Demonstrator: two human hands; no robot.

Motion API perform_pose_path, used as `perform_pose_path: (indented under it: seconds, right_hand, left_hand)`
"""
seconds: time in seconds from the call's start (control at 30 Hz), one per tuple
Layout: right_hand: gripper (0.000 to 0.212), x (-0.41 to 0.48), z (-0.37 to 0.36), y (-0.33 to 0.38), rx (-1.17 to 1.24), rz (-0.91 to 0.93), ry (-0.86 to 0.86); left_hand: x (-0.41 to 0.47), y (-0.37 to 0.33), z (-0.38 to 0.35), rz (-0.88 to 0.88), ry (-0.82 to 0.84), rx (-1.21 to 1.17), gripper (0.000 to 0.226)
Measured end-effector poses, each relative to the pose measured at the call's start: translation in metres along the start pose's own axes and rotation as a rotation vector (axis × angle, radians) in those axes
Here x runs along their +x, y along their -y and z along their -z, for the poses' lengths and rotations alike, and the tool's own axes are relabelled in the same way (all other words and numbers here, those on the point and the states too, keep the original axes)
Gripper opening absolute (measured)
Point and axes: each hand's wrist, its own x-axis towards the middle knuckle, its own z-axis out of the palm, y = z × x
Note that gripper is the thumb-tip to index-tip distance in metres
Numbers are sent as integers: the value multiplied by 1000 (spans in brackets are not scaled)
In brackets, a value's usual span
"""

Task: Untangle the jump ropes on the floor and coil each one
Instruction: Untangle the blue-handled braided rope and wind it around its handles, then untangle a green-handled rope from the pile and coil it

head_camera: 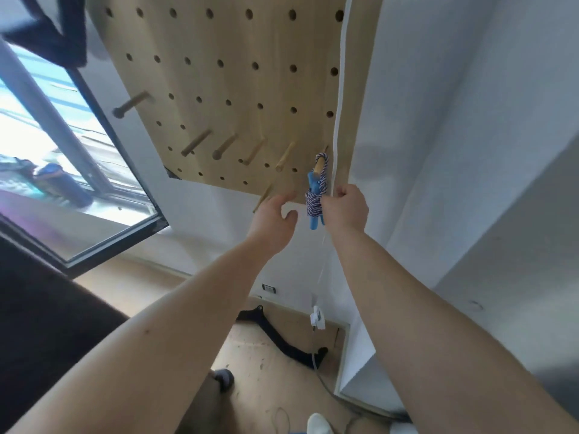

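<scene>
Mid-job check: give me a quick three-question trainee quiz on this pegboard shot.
1. True or false: the coiled jump rope hangs from a peg on the pegboard.
2. Multiple choice: the rope's handles are A) red, B) blue, C) black.
3. Short answer: which one appears to pinch the rope bundle, the left hand or the right hand?

Key: 1 true. 2 B. 3 right; the left holds nothing.
</scene>
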Motion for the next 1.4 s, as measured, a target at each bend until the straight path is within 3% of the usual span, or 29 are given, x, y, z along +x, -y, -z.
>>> perform_pose_path:
  seconds: [0.2, 0.5, 0.97, 1.4]
  right_hand:
    - [47, -106, 42, -25, -125, 146, 186]
    - [48, -236, 129, -71, -290, 285, 275]
    - [43, -343, 236, -207, -481, 136, 386]
    - [43, -473, 329, -344, -519, 40, 570]
  left_hand:
    - [-103, -5, 24, -16, 20, 40, 39]
    - [-237, -8, 4, -77, 182, 111, 41]
    - [-423, 14, -99, 17, 399, 170, 40]
    - [-622, 33, -183, 207, 412, 92, 42]
